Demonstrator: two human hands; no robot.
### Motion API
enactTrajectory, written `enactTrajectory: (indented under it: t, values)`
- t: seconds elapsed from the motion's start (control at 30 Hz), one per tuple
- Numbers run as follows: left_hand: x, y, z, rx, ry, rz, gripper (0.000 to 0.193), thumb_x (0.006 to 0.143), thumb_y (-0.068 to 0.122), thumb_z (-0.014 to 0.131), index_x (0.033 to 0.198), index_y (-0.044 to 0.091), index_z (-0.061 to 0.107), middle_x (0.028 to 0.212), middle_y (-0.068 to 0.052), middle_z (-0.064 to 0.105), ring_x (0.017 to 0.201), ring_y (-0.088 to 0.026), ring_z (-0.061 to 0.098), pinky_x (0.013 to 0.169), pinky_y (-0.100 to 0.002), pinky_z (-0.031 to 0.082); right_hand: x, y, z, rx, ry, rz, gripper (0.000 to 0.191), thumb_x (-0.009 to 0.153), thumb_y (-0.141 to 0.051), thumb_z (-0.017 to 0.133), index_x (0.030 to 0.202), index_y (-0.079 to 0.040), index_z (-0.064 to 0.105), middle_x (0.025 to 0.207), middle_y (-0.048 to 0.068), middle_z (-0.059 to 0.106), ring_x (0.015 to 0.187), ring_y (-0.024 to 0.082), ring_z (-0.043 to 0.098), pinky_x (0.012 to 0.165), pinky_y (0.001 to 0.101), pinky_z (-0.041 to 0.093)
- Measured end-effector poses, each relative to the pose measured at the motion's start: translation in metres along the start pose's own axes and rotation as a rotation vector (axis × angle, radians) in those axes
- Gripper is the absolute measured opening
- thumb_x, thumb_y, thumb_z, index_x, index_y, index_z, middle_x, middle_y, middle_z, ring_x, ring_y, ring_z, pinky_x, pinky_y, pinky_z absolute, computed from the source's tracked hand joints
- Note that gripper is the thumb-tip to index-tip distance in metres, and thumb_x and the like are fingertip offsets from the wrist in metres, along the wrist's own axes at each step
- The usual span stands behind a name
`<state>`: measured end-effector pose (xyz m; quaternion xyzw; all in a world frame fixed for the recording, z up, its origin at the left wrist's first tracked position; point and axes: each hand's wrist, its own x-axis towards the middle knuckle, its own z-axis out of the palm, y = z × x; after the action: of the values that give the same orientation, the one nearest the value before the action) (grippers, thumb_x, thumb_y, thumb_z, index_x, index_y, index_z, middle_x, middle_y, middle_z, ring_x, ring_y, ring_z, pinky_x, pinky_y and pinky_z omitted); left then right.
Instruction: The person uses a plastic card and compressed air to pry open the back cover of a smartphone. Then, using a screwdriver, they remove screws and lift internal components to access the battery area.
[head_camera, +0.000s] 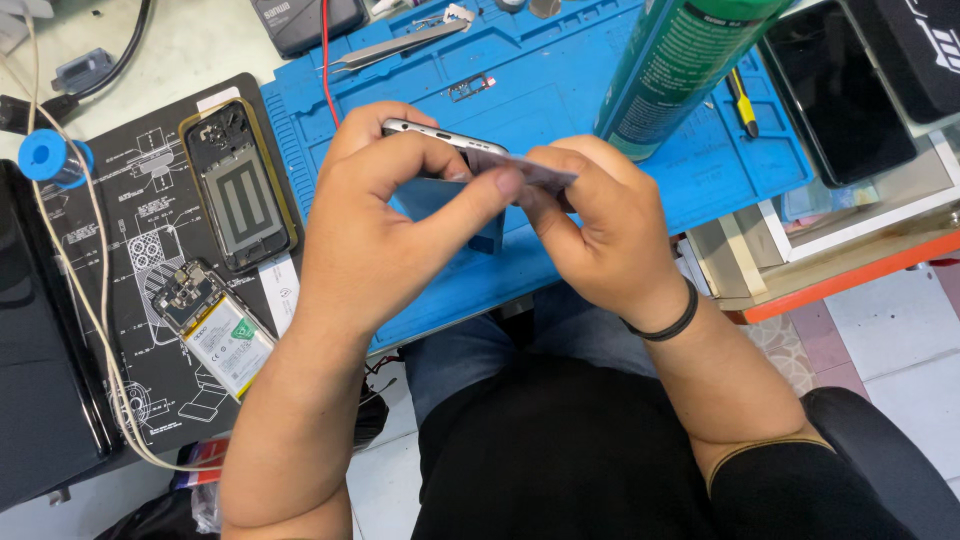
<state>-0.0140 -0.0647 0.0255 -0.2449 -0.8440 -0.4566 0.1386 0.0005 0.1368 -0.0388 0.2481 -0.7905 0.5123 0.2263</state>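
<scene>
Left hand (385, 215) grips the phone (440, 135), which sits at its 12 o'clock, long axis running 9 to 3. Right hand (600, 220) pinches a thin card (535, 172) at the phone's 3 o'clock edge; both hands are equally near it, above the blue mat (560, 90).

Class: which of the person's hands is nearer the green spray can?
Right. The right hand is just below the green spray can; the left hand lies farther left.

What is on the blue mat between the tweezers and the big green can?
In the head view, a small metal frame part lies on the blue mat between the tweezers and the green can.
</scene>
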Motion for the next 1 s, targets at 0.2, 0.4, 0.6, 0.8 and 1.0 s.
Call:
enactTrajectory:
  t: [0.2,0.4,0.6,0.8,1.0]
  values:
    - [0.014,-0.004,-0.020,0.145,-0.231,0.021,0.025,0.075,0.010,0.089,0.095,0.008,0.074,0.103,-0.009,0.065,0.102,-0.025,0.064,0.089,-0.035,0.052,0.002,0.002,-0.002,0.072,-0.033,0.051,0.020,0.100,-0.001,0.074,0.119,0.000,0.067,0.107,0.010,0.068,0.087,0.017,0.069,0.074,0.0276,0.056]
    - [0.019,-0.007,-0.025,0.177,-0.335,-0.046,0.018,0.077,0.005,0.084,0.091,0.010,0.074,0.107,-0.011,0.060,0.098,-0.024,0.065,0.084,-0.034,0.054,0.006,-0.002,-0.004,0.002,-0.062,0.007,0.017,0.097,0.000,0.076,0.112,-0.002,0.068,0.103,0.009,0.067,0.088,0.021,0.069,0.073,0.0293,0.054]
    - [0.024,-0.003,-0.026,0.173,-0.389,-0.058,0.018,0.076,0.006,0.084,0.089,0.013,0.075,0.106,-0.008,0.060,0.100,-0.023,0.064,0.082,-0.031,0.055,0.004,-0.002,-0.005,0.022,-0.094,0.040,0.020,0.094,0.001,0.075,0.113,-0.002,0.069,0.102,0.009,0.066,0.089,0.022,0.068,0.076,0.0303,0.054]
    - [0.026,0.000,-0.028,0.189,-0.435,-0.128,0.017,0.074,0.010,0.086,0.087,0.016,0.076,0.110,-0.007,0.058,0.099,-0.021,0.064,0.076,-0.030,0.056,-0.004,-0.003,0.002,0.068,-0.062,0.074,0.020,0.093,0.003,0.073,0.112,-0.003,0.068,0.100,0.009,0.064,0.088,0.021,0.068,0.076,0.0299,0.055]
    - [0.026,-0.009,-0.031,0.159,-0.479,-0.110,0.022,0.074,0.014,0.087,0.094,0.018,0.079,0.111,-0.007,0.059,0.102,-0.021,0.064,0.077,-0.030,0.057,-0.010,-0.001,0.004,0.039,-0.047,0.077,0.020,0.093,0.003,0.071,0.111,-0.003,0.069,0.100,0.010,0.065,0.088,0.022,0.068,0.077,0.0298,0.054]
